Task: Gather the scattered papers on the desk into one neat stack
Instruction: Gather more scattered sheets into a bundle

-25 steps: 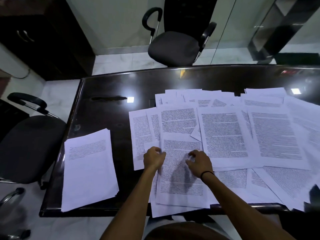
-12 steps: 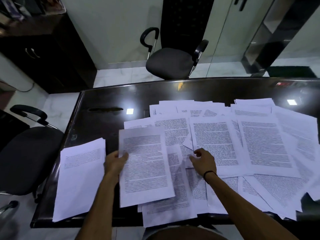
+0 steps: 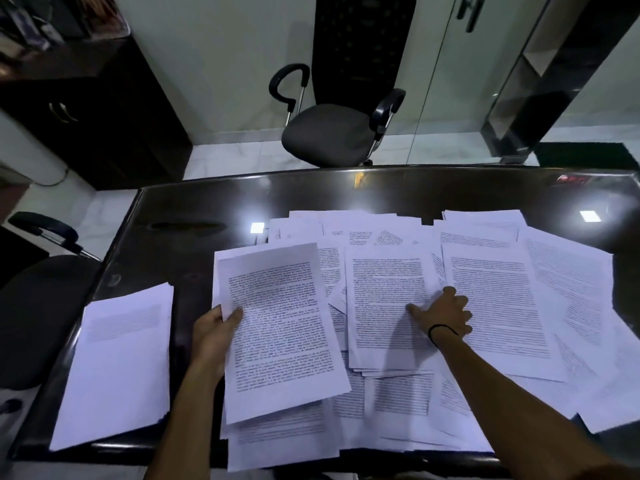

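From the head view, the left hand (image 3: 211, 332) holds a printed sheet (image 3: 280, 327) by its left edge, thumb on top and fingers underneath, so the sheet sits lifted and slightly tilted above the other papers, with a second sheet's edge showing just behind its top left corner. The right hand (image 3: 445, 315) lies on another printed page (image 3: 384, 296) in the middle of the spread, its fingers stretched out fairly straight and pressing down on the paper; a thin black band (image 3: 441, 329) circles that wrist. Loose papers (image 3: 540, 299) cover the centre and right of the dark glossy desk (image 3: 194, 244), overlapping one another at many angles, some hanging over the near edge. At the left end of the desk, apart from the spread, sits a squared-up stack (image 3: 117, 365) with faint text on its top sheet, its near corner reaching the desk's edge. Beyond the far side stands a black office chair (image 3: 329, 133), and another chair (image 3: 38, 306) stands at the left.
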The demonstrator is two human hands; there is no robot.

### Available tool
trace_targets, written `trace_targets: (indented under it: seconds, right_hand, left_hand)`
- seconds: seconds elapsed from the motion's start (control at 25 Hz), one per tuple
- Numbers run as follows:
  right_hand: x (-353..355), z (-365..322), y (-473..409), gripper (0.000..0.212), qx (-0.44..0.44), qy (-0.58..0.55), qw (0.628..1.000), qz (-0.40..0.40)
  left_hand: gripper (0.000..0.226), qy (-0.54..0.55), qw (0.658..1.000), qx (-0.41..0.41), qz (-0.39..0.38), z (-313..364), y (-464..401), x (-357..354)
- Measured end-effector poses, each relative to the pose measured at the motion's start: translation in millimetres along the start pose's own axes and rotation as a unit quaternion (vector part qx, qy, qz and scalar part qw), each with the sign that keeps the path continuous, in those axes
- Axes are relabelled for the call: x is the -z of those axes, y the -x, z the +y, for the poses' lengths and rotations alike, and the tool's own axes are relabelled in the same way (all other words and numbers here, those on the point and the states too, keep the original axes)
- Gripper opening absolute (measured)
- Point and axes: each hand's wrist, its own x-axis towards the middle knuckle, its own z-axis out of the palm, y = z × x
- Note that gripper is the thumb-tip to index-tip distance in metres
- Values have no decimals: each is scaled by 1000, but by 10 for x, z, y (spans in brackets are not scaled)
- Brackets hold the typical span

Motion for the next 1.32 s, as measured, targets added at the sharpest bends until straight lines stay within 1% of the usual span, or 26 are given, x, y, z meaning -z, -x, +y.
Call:
trace_targets:
  seconds: [0.08,0.12,0.2,0.24,0.28,0.36,0.44,0.52,0.64,0.68,0.76,0.8,0.84,0.92,0.96,1.04,1.08,1.12,1.2,1.24,1.32]
  right_hand:
    - [53,51,-104,87,7,-31,999,-17]
    - [61,74,-134,79,25,-49,998,-10]
    - [99,116,-163,54,69,-76,995,11]
    - [130,135,-167,39,80,-82,993,21]
    - [157,151,-184,29,79,-90,993,23]
    - [188,182,-233,31,67,-99,993,21]
    - [205,207,-280,31,75,-92,993,9]
    - [199,245,-344,34,111,-55,992,-11]
    - [263,327,-434,28,168,12,986,-17]
    - [312,344,-466,29,175,5,985,-11]
    - [454,348,-481,28,188,-61,980,-5]
    - [514,344,-501,26,193,-103,976,-22]
    - [592,336,-499,23,194,-155,967,-57]
    - [769,259,-411,26,190,-273,931,-151]
    - [840,190,-330,26,192,-303,914,-190]
    - [878,-10,-83,21,227,-296,895,-243]
    - [834,-117,62,26,246,-284,890,-259]
    - [727,-220,198,29,254,-279,886,-270]
    - [463,-353,391,23,256,-279,879,-291]
    - [351,-398,466,19,261,-275,873,-307]
    - [192,-453,563,24,263,-273,861,-340]
  left_hand:
    - [12,14,1000,8,19,-114,125,-140]
    - [12,22,999,14,26,-160,174,-183]
    - [13,34,999,25,35,-218,276,-262]
    - [14,35,998,26,39,-237,319,-296]
    - [14,34,998,26,45,-240,357,-324]
    - [13,30,998,21,52,-235,389,-357]
    - [13,32,998,17,54,-230,392,-390]
    - [13,31,998,9,58,-219,399,-435]
    - [13,18,998,1,59,-207,397,-503]
    - [13,5,998,-5,63,-195,380,-516]
    - [9,-25,997,-24,73,-125,341,-533]
    - [7,-49,995,-36,81,-80,309,-524]
    - [8,-71,993,-48,87,-24,281,-520]
    - [15,-97,989,-71,88,114,256,-538]
    - [17,-104,987,-81,88,171,236,-551]
    - [16,-98,989,-89,68,236,205,-592]
    - [14,-87,992,-81,46,249,207,-626]
    - [12,-69,995,-63,18,279,244,-664]
    - [15,-27,999,-30,-36,288,313,-721]
    - [16,-14,999,-16,-44,308,382,-746]
    - [18,26,999,17,-36,315,491,-766]
